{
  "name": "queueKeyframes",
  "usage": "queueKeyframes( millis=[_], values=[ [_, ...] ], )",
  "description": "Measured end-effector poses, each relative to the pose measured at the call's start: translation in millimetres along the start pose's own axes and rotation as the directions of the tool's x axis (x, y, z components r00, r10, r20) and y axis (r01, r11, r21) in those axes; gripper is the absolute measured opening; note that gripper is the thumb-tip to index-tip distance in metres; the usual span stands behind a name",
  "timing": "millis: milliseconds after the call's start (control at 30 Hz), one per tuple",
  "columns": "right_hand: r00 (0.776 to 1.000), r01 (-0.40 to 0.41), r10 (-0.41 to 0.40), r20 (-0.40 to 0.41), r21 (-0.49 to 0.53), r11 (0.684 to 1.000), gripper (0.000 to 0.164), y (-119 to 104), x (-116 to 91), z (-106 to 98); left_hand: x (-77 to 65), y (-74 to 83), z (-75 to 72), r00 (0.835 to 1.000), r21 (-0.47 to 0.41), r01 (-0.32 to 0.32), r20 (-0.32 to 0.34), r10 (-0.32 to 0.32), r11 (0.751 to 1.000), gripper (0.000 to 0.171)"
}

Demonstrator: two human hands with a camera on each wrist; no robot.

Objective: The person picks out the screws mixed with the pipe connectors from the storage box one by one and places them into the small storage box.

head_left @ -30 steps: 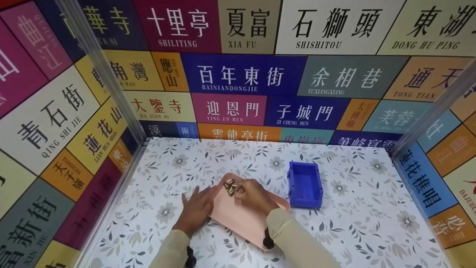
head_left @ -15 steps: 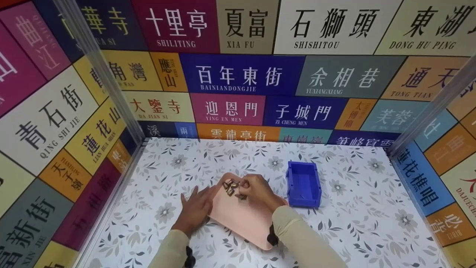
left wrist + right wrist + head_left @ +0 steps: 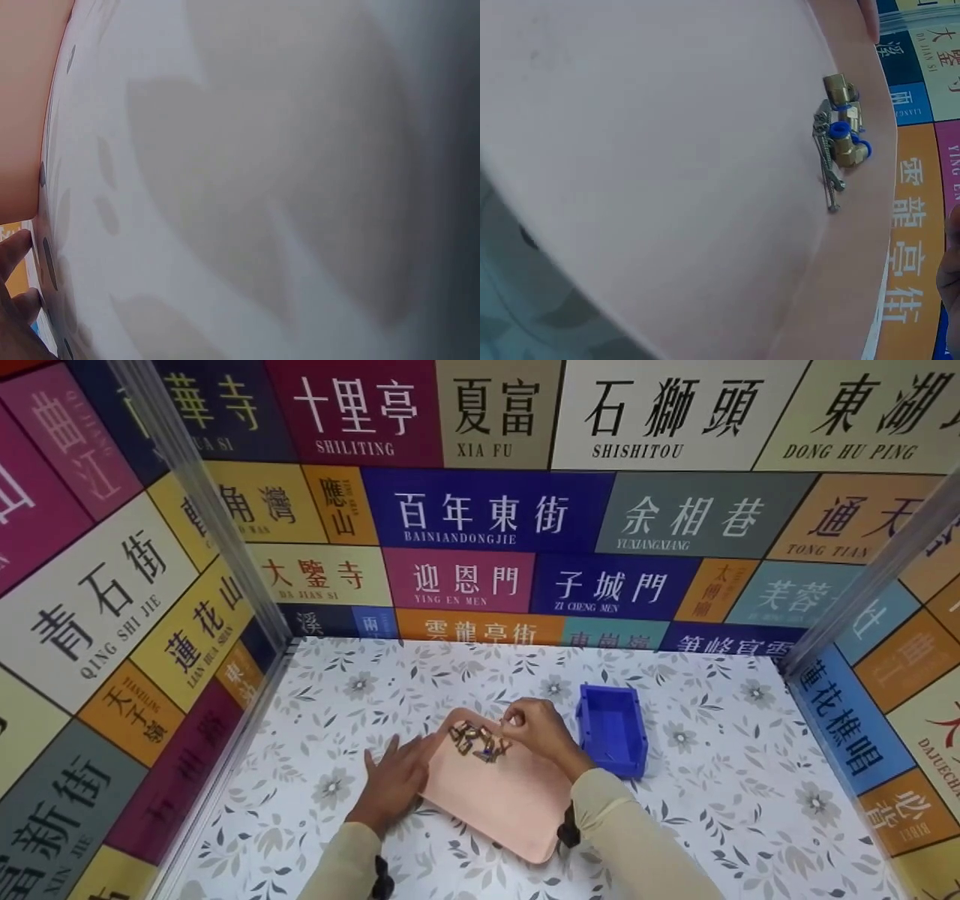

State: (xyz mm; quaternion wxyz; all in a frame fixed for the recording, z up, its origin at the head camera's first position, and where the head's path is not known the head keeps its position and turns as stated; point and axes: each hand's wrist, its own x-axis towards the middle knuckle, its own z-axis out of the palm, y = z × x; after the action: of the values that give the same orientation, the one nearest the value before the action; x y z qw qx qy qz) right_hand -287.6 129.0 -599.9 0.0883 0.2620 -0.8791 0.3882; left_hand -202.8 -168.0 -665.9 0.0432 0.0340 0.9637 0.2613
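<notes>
In the head view my left hand (image 3: pixel 394 780) rests at the left edge of a pink tray (image 3: pixel 495 810), fingers spread. My right hand (image 3: pixel 536 727) is above the tray's far right edge, its fingers bent and fingertips close together. Whether anything is between them I cannot tell. A small pile of brass fittings (image 3: pixel 465 735) lies in the tray's far corner. The right wrist view shows these brass fittings (image 3: pixel 847 150) with blue rings, beside several silver screws (image 3: pixel 825 150). Only part of the right hand (image 3: pixel 949 277) shows at that view's right edge.
A blue plastic bin (image 3: pixel 613 731) stands right of the tray, close to my right wrist. A white floral cloth (image 3: pixel 720 780) covers the table. Colourful printed panels (image 3: pixel 487 510) enclose it at the back and both sides.
My right hand has moved right and slightly away from the pile, towards the bin. Small metal pieces now lie more spread out on the tray. My left hand has stayed in place.
</notes>
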Motion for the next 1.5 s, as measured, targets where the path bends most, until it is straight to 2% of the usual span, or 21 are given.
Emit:
queueKeyframes(
  millis=[267,433,733,1100,1500],
  values=[
    [0.996,0.018,-0.013,-0.087,0.056,0.998,0.011,5,-3,-20,-0.8,2.3,-1.0,1.0,0.013,0.007,-0.004,-0.007,1.0,0.051],
    [0.992,0.023,-0.013,-0.125,0.08,0.997,0.012,9,-8,-34,-2.0,4.6,-2.2,0.999,0.0,0.029,0.017,-0.029,1.0,0.05],
    [0.981,-0.029,0.043,-0.188,0.074,0.997,0.011,28,-16,-55,-1.4,4.9,-2.3,0.998,-0.008,0.059,0.026,-0.059,0.998,0.051],
    [0.97,-0.133,0.141,-0.197,0.051,0.99,0.01,49,-30,-81,-0.8,4.3,-1.1,0.998,-0.035,0.061,0.032,-0.06,0.998,0.053],
    [0.951,-0.223,0.218,-0.221,0.0,0.975,0.005,67,-43,-106,-1.3,4.4,-2.6,0.999,-0.011,0.034,0.026,-0.033,0.999,0.051]
  ],
)
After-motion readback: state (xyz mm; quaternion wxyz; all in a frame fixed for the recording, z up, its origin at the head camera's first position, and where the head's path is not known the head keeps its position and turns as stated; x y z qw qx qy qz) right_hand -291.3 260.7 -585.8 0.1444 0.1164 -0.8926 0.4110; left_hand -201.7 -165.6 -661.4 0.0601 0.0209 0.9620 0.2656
